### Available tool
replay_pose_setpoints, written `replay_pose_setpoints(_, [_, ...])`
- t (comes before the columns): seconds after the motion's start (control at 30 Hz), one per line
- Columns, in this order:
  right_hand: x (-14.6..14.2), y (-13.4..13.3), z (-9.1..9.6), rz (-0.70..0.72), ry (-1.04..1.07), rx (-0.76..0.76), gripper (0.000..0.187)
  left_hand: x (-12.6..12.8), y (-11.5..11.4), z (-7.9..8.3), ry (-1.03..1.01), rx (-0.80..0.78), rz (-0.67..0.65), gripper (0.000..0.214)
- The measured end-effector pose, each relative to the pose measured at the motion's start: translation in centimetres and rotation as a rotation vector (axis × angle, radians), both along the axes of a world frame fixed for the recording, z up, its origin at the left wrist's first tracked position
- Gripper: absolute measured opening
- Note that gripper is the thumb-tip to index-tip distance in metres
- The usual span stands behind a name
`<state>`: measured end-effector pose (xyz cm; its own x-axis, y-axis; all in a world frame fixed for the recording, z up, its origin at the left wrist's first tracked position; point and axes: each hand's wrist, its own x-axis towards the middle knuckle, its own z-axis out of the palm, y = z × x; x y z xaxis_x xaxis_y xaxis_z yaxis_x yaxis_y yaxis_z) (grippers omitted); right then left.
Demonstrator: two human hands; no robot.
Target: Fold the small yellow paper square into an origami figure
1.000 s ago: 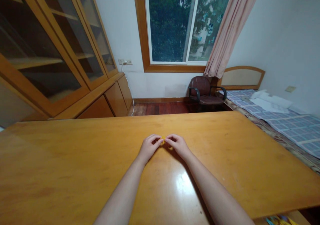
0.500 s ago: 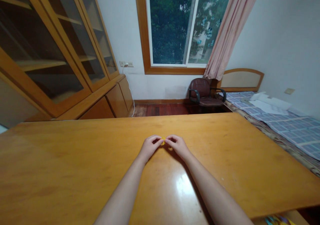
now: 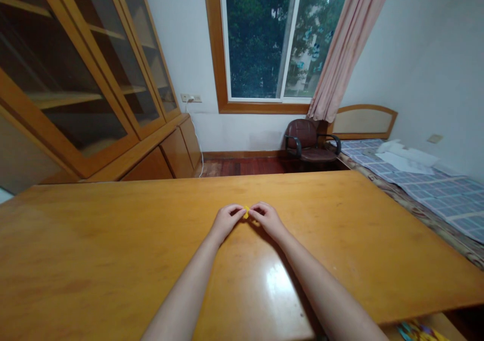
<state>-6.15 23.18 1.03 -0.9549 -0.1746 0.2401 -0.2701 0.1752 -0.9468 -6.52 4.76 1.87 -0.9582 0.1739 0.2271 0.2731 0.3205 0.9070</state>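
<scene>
A small yellow piece is pinched between the fingertips of both hands, just above the wooden table. Its exact kind is too small to make out. My left hand holds it from the left with thumb and fingers closed. From the right, my right hand grips it in the same kind of pinch. The fingertips of the two hands nearly meet around the piece and hide part of it.
Below the table's right front edge, an open drawer holds several colourful pieces. A glass-fronted cabinet stands at the left. Beyond the table are a brown armchair and, to the right, a bed with papers on it.
The yellow piece shows a little more between the fingertips. Both hands have hardly moved and keep their pinch.
</scene>
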Motion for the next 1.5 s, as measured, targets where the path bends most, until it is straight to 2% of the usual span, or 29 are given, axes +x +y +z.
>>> replay_pose_setpoints(0.27, [0.2,-0.1,0.3,0.013,-0.015,0.062,0.028,0.2,0.2,0.4,-0.046,0.023,-0.006,0.028])
replay_pose_setpoints(0.53, [1.4,0.2,1.0,0.033,-0.198,-0.052,0.032,-0.1,0.2,0.1,-0.126,0.067,-0.077,0.028])
replay_pose_setpoints(0.7, [2.9,0.5,1.3,0.026,-0.287,-0.130,0.036,1.4,0.4,0.5,-0.256,0.153,-0.168,0.029])
replay_pose_setpoints(0.87, [4.0,0.4,1.1,-0.004,-0.312,-0.164,0.035,3.2,0.9,0.7,-0.344,0.265,-0.142,0.032])
replay_pose_setpoints(1.03, [4.6,0.1,0.8,-0.049,-0.264,-0.160,0.032,3.8,1.4,-0.1,-0.302,0.285,-0.082,0.033])
replay_pose_setpoints(1.23, [4.5,0.2,0.2,-0.066,-0.183,-0.067,0.030,4.0,1.5,-1.1,-0.258,0.278,0.001,0.036])
replay_pose_setpoints(1.37, [4.5,0.3,0.0,-0.065,-0.153,-0.051,0.030,4.3,1.4,-1.1,-0.229,0.270,-0.021,0.039])
replay_pose_setpoints(1.5, [4.5,0.2,0.3,-0.052,-0.155,-0.080,0.028,4.8,1.4,-0.9,-0.183,0.188,-0.058,0.042])
